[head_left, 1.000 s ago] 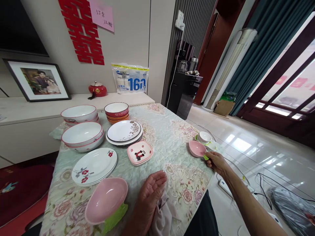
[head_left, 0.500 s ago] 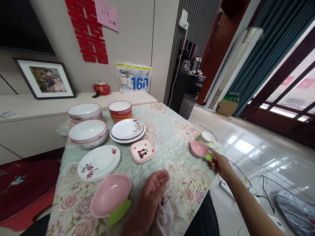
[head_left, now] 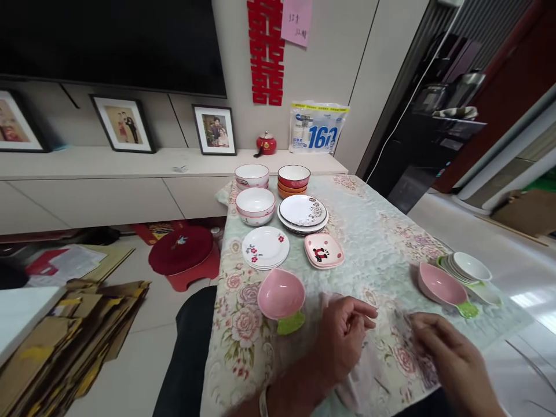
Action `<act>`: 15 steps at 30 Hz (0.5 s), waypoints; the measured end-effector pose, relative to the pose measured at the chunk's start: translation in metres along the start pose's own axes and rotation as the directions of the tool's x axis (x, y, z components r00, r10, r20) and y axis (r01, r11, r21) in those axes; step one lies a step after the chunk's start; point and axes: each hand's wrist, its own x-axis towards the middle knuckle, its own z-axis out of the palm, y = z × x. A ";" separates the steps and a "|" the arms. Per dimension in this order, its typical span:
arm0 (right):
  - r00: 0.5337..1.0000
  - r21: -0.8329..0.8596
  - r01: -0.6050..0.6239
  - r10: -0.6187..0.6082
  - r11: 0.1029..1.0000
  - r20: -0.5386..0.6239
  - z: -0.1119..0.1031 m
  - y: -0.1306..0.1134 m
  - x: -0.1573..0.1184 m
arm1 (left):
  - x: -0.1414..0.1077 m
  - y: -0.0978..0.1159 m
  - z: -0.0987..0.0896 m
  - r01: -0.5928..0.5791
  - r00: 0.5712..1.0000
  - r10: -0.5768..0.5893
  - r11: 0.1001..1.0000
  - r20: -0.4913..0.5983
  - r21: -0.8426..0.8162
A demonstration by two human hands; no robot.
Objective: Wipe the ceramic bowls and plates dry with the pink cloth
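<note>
My left hand point(head_left: 347, 330) is over a crumpled greyish-pink cloth point(head_left: 358, 376). Its fingers are apart and loosely bent, with nothing seen in them. To its left sits a pink bowl with a green leaf-shaped handle point(head_left: 281, 294). My right hand point(head_left: 447, 350) hovers over the tablecloth's right part, its fingers bent and the fingertips smeared by motion. Beyond it, a second pink bowl point(head_left: 441, 285) with a green handle lies beside a stack of small white bowls point(head_left: 471, 266). The right hand is apart from both.
Flowered plates point(head_left: 266, 246), square cat dishes point(head_left: 324, 250), round brown-patterned plates point(head_left: 304, 211), pink-rimmed bowls point(head_left: 255, 204) and red and orange bowls point(head_left: 294, 178) stand on the tablecloth. A red stool point(head_left: 182, 252) and flattened cardboard point(head_left: 78, 330) are at the left.
My right hand has let go of the right pink bowl's handle and come back toward my body. My left hand's fingers are more bent. The view has turned left.
</note>
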 end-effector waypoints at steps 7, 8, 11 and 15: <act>0.825 -0.242 0.542 -0.456 0.805 0.334 0.082 -0.037 -0.027 | -0.001 0.040 -0.025 -0.599 0.742 0.641 0.765 -0.198 0.235; 0.819 -0.239 0.545 -0.450 0.804 0.354 0.092 -0.043 -0.028 | 0.001 0.045 -0.033 -0.602 0.721 0.655 0.754 -0.225 0.263; 0.828 -0.240 0.493 -0.365 0.836 0.426 0.123 -0.062 -0.023 | 0.010 0.054 -0.056 -0.579 0.640 0.688 0.724 -0.341 0.374; 0.818 -0.338 0.401 -0.167 0.851 0.550 0.162 -0.082 -0.006 | 0.023 0.057 -0.087 -0.458 0.472 0.632 0.771 -0.615 0.442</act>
